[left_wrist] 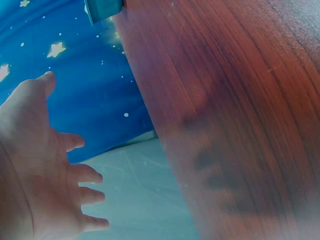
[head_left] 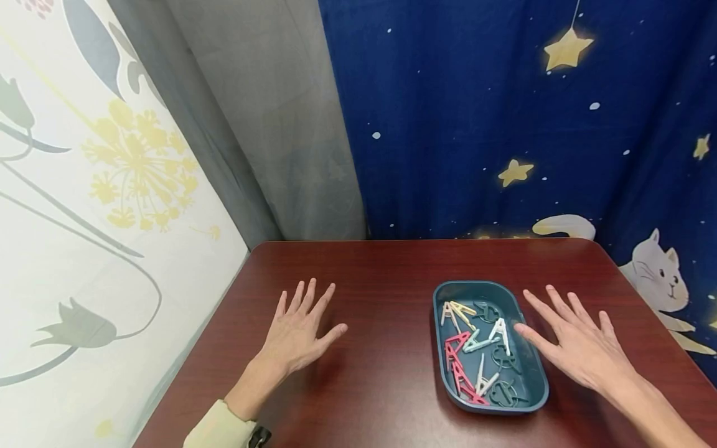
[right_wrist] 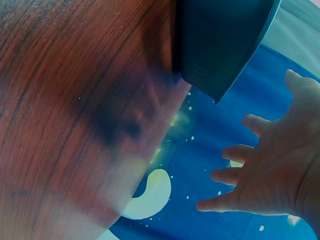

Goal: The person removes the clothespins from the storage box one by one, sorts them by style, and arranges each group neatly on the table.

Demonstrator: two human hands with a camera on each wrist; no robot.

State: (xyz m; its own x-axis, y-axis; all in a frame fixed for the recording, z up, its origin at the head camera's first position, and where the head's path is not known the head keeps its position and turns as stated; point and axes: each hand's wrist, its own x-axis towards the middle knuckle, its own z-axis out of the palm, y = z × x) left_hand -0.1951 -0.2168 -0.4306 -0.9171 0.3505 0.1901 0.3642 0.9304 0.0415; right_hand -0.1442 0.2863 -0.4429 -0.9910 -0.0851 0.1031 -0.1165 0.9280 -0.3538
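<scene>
In the head view a dark teal plastic basket point(head_left: 534, 348) stands on the right half of the table. Several clothespins lie in it: red ones point(head_left: 460, 376) along its left side, a yellow one point(head_left: 463, 309), white ones point(head_left: 500, 333), a pale green one point(head_left: 478, 341) and dark green ones point(head_left: 504, 393). My left hand point(head_left: 297, 336) hovers over the table well left of the basket, fingers straight and spread, holding nothing. Spread beside the basket's right rim is my right hand point(head_left: 585, 342), also holding nothing. Its thumb tip appears near the rim; touching or apart, I cannot tell.
The reddish-brown wooden table point(head_left: 381, 348) reaches back to a grey curtain point(head_left: 280, 124) and a blue starry curtain point(head_left: 448, 124). A white flower-patterned panel point(head_left: 112, 249) borders the left side. A dark band point(head_left: 259, 437) shows at the left sleeve.
</scene>
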